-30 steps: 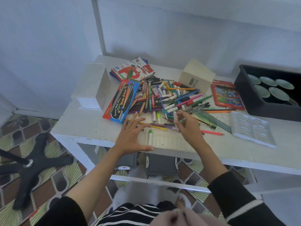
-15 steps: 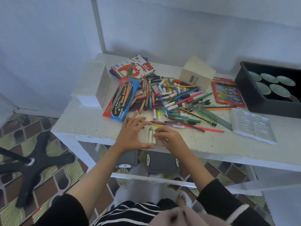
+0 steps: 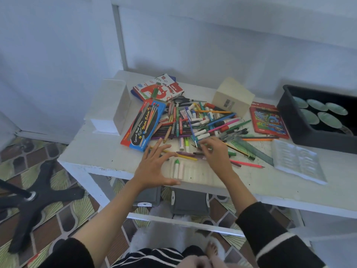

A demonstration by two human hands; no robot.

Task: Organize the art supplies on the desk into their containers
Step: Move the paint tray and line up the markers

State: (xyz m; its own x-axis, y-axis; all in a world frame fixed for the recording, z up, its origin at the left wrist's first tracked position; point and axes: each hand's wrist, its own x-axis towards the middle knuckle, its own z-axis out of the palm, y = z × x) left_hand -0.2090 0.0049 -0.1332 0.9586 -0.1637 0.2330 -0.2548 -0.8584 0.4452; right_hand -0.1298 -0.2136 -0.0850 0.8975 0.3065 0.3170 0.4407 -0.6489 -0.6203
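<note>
A white ridged pastel tray [image 3: 199, 172] lies at the desk's near edge. It holds a green-tipped stick [image 3: 176, 165] and a pale stick [image 3: 181, 169] side by side. My left hand [image 3: 153, 168] rests flat on the tray's left end, fingers spread. My right hand [image 3: 216, 154] reaches past the tray to the near edge of the pile of markers and pencils [image 3: 202, 122], fingers curled down onto it. I cannot tell whether it pinches anything. An oil pastels box [image 3: 160, 89] lies at the back.
A blue and red water colour pencil box [image 3: 144, 124] lies left of the pile, with a white box [image 3: 110, 105] further left. A cream box [image 3: 231, 97], red pencil tin [image 3: 267, 118], black bin [image 3: 289, 113], white insert [image 3: 297, 161] and green ruler [image 3: 253, 150] are at right.
My right hand carried a pale stick from the pile to the tray, left it beside the green-tipped one, and has moved back up to the pile. The left hand stayed put.
</note>
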